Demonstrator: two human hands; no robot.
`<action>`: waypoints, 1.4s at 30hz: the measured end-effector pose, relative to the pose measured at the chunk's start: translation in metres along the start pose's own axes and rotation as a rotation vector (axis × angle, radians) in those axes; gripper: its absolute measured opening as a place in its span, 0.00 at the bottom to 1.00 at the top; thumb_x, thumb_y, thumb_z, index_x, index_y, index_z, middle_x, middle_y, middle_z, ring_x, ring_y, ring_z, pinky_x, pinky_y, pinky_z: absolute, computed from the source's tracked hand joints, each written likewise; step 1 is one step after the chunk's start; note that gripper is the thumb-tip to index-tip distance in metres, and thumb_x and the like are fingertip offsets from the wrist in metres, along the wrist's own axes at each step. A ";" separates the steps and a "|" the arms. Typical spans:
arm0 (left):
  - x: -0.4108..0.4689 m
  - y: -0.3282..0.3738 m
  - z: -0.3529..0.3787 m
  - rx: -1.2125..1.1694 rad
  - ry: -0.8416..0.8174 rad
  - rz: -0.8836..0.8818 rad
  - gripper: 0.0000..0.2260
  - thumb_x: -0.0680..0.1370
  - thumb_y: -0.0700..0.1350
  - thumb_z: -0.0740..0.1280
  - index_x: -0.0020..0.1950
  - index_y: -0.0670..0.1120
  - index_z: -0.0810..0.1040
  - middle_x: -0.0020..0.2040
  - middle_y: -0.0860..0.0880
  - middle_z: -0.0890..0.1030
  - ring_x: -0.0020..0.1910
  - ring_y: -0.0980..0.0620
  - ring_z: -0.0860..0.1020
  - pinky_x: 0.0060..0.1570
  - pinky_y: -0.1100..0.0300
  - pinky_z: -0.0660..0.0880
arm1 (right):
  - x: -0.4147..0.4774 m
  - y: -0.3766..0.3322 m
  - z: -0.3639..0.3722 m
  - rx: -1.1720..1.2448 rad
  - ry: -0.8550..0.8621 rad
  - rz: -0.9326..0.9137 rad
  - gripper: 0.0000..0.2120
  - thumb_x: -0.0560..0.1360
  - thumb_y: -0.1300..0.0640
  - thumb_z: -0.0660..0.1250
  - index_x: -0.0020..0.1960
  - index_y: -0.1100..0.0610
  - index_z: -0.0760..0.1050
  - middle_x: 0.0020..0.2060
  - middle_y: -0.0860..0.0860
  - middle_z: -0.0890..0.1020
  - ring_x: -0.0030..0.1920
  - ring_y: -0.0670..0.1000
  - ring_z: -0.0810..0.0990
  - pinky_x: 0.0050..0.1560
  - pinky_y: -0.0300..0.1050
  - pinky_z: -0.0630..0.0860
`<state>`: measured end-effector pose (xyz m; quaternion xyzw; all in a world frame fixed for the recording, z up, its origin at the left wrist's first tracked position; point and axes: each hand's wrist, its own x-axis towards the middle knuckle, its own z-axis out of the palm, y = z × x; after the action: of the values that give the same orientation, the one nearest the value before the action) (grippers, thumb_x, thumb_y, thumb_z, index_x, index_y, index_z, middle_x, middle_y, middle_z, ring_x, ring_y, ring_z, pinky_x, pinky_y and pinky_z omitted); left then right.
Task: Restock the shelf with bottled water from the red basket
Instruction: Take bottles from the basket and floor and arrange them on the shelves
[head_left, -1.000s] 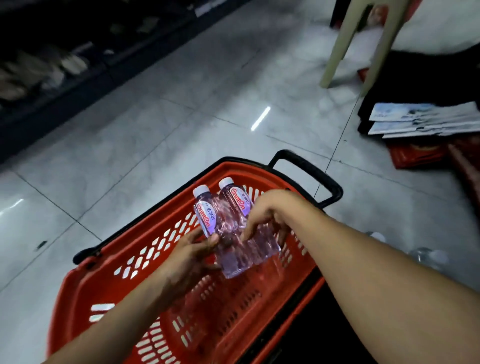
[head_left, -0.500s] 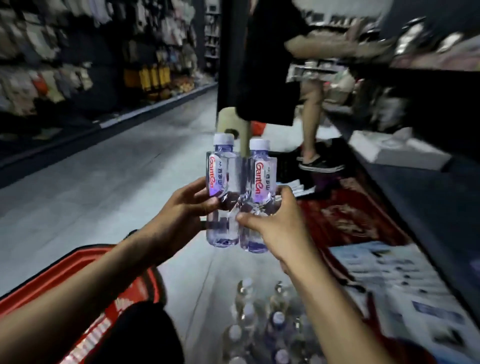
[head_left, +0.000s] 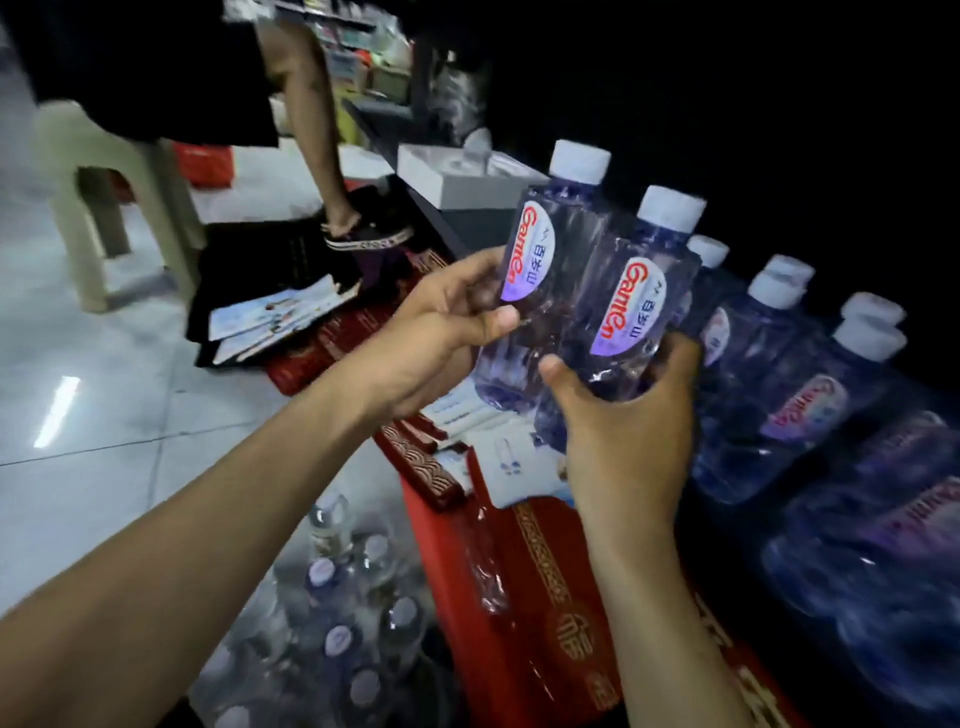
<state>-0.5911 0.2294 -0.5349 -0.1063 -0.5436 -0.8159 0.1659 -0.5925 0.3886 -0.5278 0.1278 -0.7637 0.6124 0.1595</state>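
Observation:
Two clear water bottles with white caps and red-lettered labels are held side by side, tilted toward the dark shelf on the right. My left hand grips the left bottle. My right hand grips the right bottle from below. Several matching bottles stand in rows on the shelf just right of the held pair. The red basket is out of view.
A shrink-wrapped pack of bottles lies on the floor below my arms. Red patterned boxes and leaflets lie along the shelf base. A person's leg and a beige plastic stool stand ahead left. A white box sits on the shelf further along.
Both hands lifted the two bottles out of the red basket, raised them upright, then swung them right toward the shelf. My view turned from the basket to the shelf.

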 end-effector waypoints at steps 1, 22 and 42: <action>0.009 -0.008 0.006 -0.017 -0.019 -0.010 0.24 0.73 0.28 0.61 0.69 0.38 0.70 0.55 0.44 0.82 0.58 0.47 0.79 0.60 0.54 0.74 | 0.004 0.006 -0.004 -0.033 0.051 -0.005 0.32 0.65 0.52 0.79 0.64 0.51 0.69 0.57 0.46 0.81 0.55 0.46 0.81 0.58 0.46 0.77; 0.067 -0.107 0.026 -0.217 -0.191 -0.113 0.29 0.73 0.27 0.61 0.74 0.34 0.63 0.69 0.35 0.71 0.67 0.39 0.71 0.68 0.46 0.69 | 0.037 0.073 -0.001 -0.177 0.307 0.123 0.38 0.68 0.55 0.76 0.72 0.54 0.61 0.66 0.56 0.73 0.63 0.57 0.75 0.63 0.55 0.75; 0.049 -0.110 0.033 0.575 -0.042 0.024 0.35 0.74 0.34 0.71 0.76 0.51 0.62 0.53 0.54 0.70 0.46 0.74 0.71 0.51 0.75 0.68 | 0.026 0.071 -0.017 -0.372 0.102 0.191 0.35 0.75 0.63 0.67 0.77 0.58 0.53 0.70 0.61 0.67 0.65 0.56 0.70 0.51 0.28 0.58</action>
<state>-0.6794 0.2912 -0.5984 -0.0782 -0.7547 -0.6238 0.1877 -0.6431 0.4208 -0.5777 -0.0079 -0.8631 0.4790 0.1598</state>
